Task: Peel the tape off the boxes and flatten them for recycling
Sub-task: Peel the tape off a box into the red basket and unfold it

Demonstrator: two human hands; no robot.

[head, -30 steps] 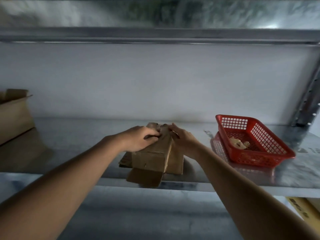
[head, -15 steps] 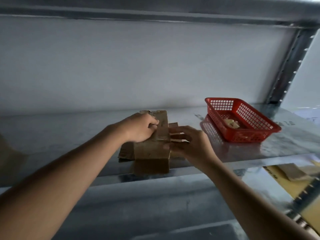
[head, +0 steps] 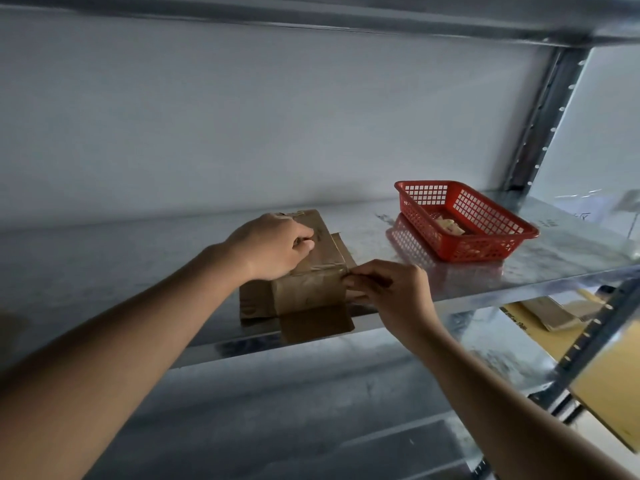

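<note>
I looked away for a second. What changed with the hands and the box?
The right hand came off the box's top to its near right corner and pinches the tape there. The left hand stays on the cardboard box; the red basket is unmoved.

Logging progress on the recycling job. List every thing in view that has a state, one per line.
Cardboard box: standing on the shelf, not yet flat, bottom flaps splayed out.
Tape: partly on the box, its end pinched.
Left hand: holds down the box top.
Right hand: pinches the tape at the box's right edge.
Red basket: upright, scraps inside.
</note>
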